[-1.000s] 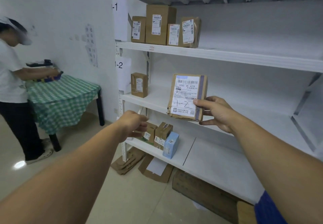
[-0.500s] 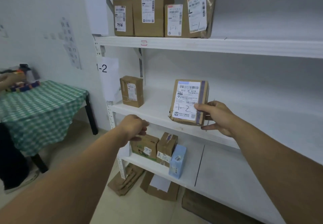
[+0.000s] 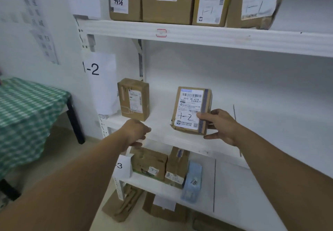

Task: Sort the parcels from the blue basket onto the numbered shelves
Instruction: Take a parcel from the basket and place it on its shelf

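Parcel [image 3: 191,111] with "1-2" handwritten on its label is upright, label facing out, right over the board of the middle shelf [image 3: 162,126]. That's the one tagged by the 1-2 sign [image 3: 91,68] on the post, so this looks like the placing step for this one, and it's nearly done. Right hand [image 3: 220,127] pinches the parcel's right edge, thumb flat on the label front and the other fingers tucked behind and under it. Honestly can't tell if the bottom edge is already touching the board or sits just above it. Left hand [image 3: 136,131] hangs by the shelf's front lip, back of the hand to the camera, fingers curled under; can't tell whether there's anything in them. One other brown box [image 3: 133,99] stands on the same shelf off to the left, well apart, so there's room. My guess for the next move: set it down square so it doesn't tip forward, nudge it back from the lip, let go, then grab another. The blue basket isn't in view here.
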